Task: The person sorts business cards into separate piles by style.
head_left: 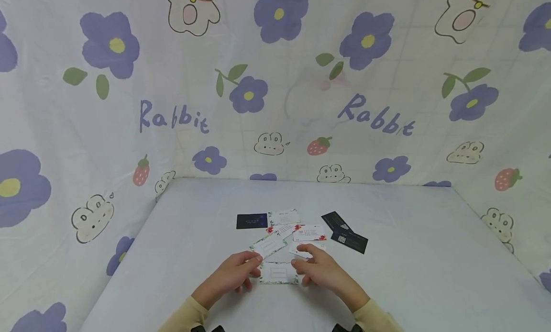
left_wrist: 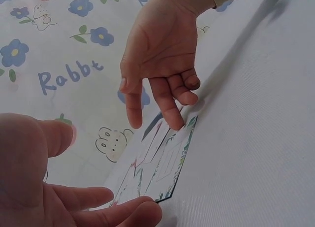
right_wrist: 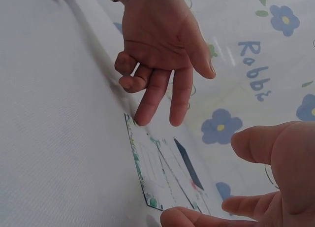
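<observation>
A white business card with a green leaf border (head_left: 279, 273) lies flat on the table nearest the person. At its left edge is my left hand (head_left: 236, 273), thumb apart from the fingers and fingertips right at the card's edge. My right hand (head_left: 322, 271) mirrors it at the right edge, its index finger reaching over a partly hidden white card (head_left: 320, 246). Both wrist views show relaxed fingers beside the card's short ends, with nothing between thumb and fingers. Just behind lies a tilted leaf-bordered card (head_left: 270, 245), near the left fingertips.
Farther back, a white card with red flowers (head_left: 309, 233) and another leaf-edged card (head_left: 285, 217) overlap others. A dark card (head_left: 251, 221) lies to their left. Two dark cards, one lower (head_left: 349, 240), overlap at the right. A patterned curtain (head_left: 275, 121) borders the white table (head_left: 430, 274).
</observation>
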{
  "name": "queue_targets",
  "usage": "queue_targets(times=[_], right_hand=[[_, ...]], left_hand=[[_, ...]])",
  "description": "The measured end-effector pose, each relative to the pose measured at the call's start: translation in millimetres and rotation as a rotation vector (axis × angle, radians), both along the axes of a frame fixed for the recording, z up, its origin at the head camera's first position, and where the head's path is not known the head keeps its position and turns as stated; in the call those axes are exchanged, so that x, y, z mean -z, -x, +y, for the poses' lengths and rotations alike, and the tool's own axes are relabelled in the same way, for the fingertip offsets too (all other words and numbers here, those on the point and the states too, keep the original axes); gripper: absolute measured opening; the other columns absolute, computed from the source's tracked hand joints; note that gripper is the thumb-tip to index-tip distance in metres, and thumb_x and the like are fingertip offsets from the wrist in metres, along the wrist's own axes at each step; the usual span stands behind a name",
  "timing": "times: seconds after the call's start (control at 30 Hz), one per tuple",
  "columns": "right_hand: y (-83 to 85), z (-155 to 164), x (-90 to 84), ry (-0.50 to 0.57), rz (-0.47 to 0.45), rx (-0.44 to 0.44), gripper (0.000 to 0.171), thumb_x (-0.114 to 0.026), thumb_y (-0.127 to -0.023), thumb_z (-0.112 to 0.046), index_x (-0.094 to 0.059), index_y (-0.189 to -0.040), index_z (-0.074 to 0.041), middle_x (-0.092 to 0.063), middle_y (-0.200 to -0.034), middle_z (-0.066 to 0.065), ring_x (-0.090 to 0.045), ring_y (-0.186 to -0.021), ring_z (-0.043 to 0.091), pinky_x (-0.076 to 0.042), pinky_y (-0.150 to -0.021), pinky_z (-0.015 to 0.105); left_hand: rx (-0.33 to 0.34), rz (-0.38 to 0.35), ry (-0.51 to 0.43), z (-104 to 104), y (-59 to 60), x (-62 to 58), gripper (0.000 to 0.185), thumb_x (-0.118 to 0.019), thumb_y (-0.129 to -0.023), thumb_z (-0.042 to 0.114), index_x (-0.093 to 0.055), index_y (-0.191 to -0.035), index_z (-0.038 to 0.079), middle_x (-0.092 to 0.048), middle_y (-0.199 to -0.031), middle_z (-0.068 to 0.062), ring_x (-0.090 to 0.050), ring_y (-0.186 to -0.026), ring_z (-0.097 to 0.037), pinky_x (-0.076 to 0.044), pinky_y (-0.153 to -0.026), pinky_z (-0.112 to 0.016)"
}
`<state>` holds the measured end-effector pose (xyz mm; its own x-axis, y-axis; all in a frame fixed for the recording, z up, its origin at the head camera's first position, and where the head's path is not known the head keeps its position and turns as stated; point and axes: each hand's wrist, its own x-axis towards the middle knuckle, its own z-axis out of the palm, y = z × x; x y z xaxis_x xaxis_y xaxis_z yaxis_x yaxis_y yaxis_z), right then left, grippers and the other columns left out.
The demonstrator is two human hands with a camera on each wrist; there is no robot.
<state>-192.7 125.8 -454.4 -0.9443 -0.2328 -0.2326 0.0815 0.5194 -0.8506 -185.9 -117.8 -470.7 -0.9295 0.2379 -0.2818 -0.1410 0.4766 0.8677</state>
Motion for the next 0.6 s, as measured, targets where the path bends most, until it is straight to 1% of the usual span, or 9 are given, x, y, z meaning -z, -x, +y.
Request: queue_targets(times=[0.13, 0.27, 0.33, 0.43, 0.5, 0.6], right_hand=[[-0.2, 0.4, -0.4, 0.001, -0.005, -0.003, 0.058, -0.067, -0.097, -0.027, -0.049, -0.145, 0.0, -0.073, -0.096, 0.009, -0.065, -0.063, 0.017, -0.048, -0.063, 0.029], [1.1, 4.0, -3.9, -0.009, 0.0, 0.009, 0.057, -0.066, -0.098, -0.028, -0.049, -0.145, -0.001, -0.074, -0.097, 0.01, -0.066, -0.066, 0.018, -0.049, -0.063, 0.029], [2.9, 7.7, -8.0, -0.016, 0.01, 0.03, 0.057, -0.066, -0.098, -0.029, -0.049, -0.146, -0.003, -0.075, -0.1, 0.011, -0.066, -0.068, 0.018, -0.05, -0.063, 0.029], [7.8, 16.0, -15.9, -0.013, 0.038, 0.073, 0.056, -0.064, -0.098, -0.03, -0.049, -0.146, -0.004, -0.075, -0.104, 0.014, -0.067, -0.07, 0.018, -0.05, -0.063, 0.03], [11.6, 23.3, -20.9, -0.012, 0.058, 0.099, 0.055, -0.063, -0.099, -0.03, -0.049, -0.146, -0.004, -0.075, -0.109, 0.017, -0.069, -0.072, 0.02, -0.051, -0.063, 0.03], [16.7, 35.9, -26.7, 0.005, 0.07, 0.132, 0.055, -0.061, -0.1, -0.029, -0.046, -0.147, -0.004, -0.071, -0.119, 0.021, -0.071, -0.078, 0.023, -0.051, -0.064, 0.029]], left_hand=[[0.007, 0.005, 0.0, -1.2, 0.7, 1.3, 0.06, -0.052, -0.103, 0.048, -0.054, -0.142, 0.002, -0.074, -0.104, -0.007, -0.062, -0.065, -0.014, -0.041, -0.051, -0.024], [-0.003, 0.019, 0.011, -4.0, 2.3, -1.6, 0.061, -0.052, -0.103, 0.05, -0.054, -0.142, 0.003, -0.072, -0.105, -0.007, -0.062, -0.069, -0.015, -0.042, -0.052, -0.025], [-0.027, 0.038, 0.013, -7.2, 4.0, -5.6, 0.06, -0.052, -0.103, 0.05, -0.054, -0.143, 0.004, -0.072, -0.107, -0.008, -0.062, -0.071, -0.016, -0.043, -0.053, -0.026], [-0.082, 0.072, 0.013, -13.9, 8.3, -13.5, 0.056, -0.052, -0.104, 0.047, -0.053, -0.144, 0.008, -0.071, -0.113, -0.011, -0.064, -0.075, -0.017, -0.046, -0.056, -0.028], [-0.124, 0.09, 0.007, -18.3, 12.6, -19.3, 0.053, -0.052, -0.104, 0.045, -0.053, -0.144, 0.01, -0.07, -0.118, -0.013, -0.065, -0.078, -0.018, -0.049, -0.058, -0.028], [-0.17, 0.104, -0.003, -23.6, 20.4, -26.6, 0.051, -0.051, -0.105, 0.043, -0.052, -0.145, 0.012, -0.068, -0.126, -0.015, -0.067, -0.084, -0.019, -0.052, -0.063, -0.029]])
